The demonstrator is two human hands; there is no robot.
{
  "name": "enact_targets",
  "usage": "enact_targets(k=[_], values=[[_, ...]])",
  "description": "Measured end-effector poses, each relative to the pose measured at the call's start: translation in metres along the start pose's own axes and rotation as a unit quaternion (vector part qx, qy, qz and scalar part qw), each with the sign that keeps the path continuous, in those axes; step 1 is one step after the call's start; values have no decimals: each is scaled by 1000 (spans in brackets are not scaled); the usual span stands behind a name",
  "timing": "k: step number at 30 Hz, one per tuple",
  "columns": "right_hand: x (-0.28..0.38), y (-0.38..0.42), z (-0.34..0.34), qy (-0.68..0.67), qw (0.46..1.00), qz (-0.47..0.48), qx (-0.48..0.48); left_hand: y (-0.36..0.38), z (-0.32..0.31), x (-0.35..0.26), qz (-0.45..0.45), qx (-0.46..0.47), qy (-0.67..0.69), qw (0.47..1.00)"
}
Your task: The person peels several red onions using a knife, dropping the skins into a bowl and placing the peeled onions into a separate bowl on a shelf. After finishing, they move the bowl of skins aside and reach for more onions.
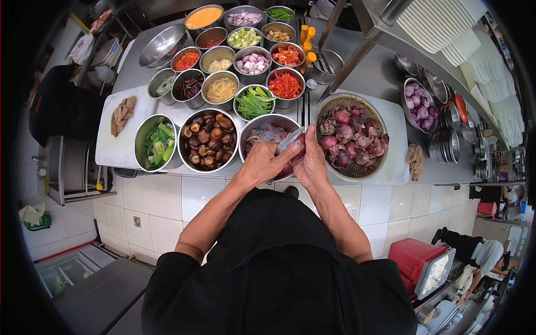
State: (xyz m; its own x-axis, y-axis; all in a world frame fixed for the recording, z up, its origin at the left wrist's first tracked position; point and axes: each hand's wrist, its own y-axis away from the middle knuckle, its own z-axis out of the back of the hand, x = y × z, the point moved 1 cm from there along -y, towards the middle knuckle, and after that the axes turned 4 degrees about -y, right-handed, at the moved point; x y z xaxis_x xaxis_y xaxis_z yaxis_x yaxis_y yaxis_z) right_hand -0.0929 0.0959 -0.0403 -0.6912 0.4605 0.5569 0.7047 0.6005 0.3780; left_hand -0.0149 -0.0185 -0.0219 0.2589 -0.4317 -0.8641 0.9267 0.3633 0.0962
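My left hand (266,162) is closed around a knife (289,140), its pale blade slanting up and to the right against a red onion (299,149). The onion is gripped by my right hand (312,162), its fingers partly covering it. Both hands are over a steel pot (243,139) with clear plastic and reddish pieces in it, mostly hidden by my hands. Just right of my right hand, a perforated steel colander (384,124) holds red onions (345,133) and loose papery skins.
Left of the pot stand mushrooms (207,140) and leafy greens (160,144) in steel pots. Behind are several containers of cut vegetables (252,62). A shelf post (349,64) rises back right. Brown cloths (123,115) lie at both sides; peeled onions (420,106) fill a bowl.
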Motion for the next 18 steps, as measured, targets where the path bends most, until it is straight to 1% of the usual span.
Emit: enact_targets(k=[5, 8, 11, 14, 17, 18], values=[[-3, -1, -4, 10, 999, 41, -34, 3, -5, -8, -3, -37, 29, 999], [-6, -4, 5, 19, 997, 47, -50, 3, -7, -6, 13, -43, -19, 999], [-6, -3, 1, 22, 994, 62, -85, 4, -13, -3, 14, -59, -19, 998], [-6, -2, 0, 11, 993, 68, -96, 8, -20, -2, 5, -65, -25, 998], [-7, -8, 14, 32, 991, 70, -107, 18, -26, -6, 20, 6, 22, 1000], [-5, -8, 15, 25, 992, 55, -107, 21, -26, -10, 4, 9, 23, 1000]])
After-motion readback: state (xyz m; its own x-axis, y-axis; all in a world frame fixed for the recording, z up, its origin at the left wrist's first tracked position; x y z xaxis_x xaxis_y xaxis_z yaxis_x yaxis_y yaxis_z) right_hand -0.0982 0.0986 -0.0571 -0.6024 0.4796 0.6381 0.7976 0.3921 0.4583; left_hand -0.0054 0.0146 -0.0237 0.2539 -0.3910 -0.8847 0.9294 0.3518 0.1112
